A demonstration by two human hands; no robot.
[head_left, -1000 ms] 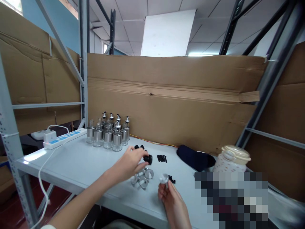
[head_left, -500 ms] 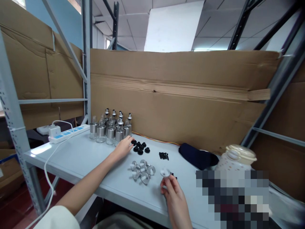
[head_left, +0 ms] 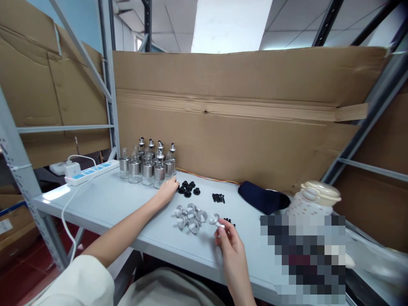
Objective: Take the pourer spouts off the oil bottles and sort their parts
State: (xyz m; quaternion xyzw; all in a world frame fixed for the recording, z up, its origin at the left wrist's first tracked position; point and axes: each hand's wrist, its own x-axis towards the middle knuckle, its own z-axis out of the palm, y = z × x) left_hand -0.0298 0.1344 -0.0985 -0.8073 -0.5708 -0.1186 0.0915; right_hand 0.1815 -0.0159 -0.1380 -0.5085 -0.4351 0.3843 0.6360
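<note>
My right hand (head_left: pixel 232 250) pinches a silver pourer part (head_left: pixel 214 219) with a round disc and a pale stem, held above the table's front half. To its left lies a cluster of similar silver disc parts (head_left: pixel 191 217). My left hand (head_left: pixel 168 190) reaches across to the left side of a group of black ringed stoppers (head_left: pixel 188 193). Its fingers are closed round a black stopper, mostly hidden, with only a dark edge showing at the fingertips. Behind that hand stand glass bottles with metal sleeves (head_left: pixel 148 173), several of them topped with pourers.
Small black tubes (head_left: pixel 218 198) lie mid-table, with more small black pieces (head_left: pixel 228 221) beside my right hand. A navy cloth item (head_left: pixel 264 198) and a lidded, dotted jug (head_left: pixel 310 202) stand to the right. A power strip (head_left: pixel 92 172) sits at left; cardboard (head_left: pixel 239 140) closes the back.
My left hand has closed on the leftmost black stopper and drawn slightly away from the group. The silver part in my right hand has tilted, its stem now visible. The camera view has shifted a little.
</note>
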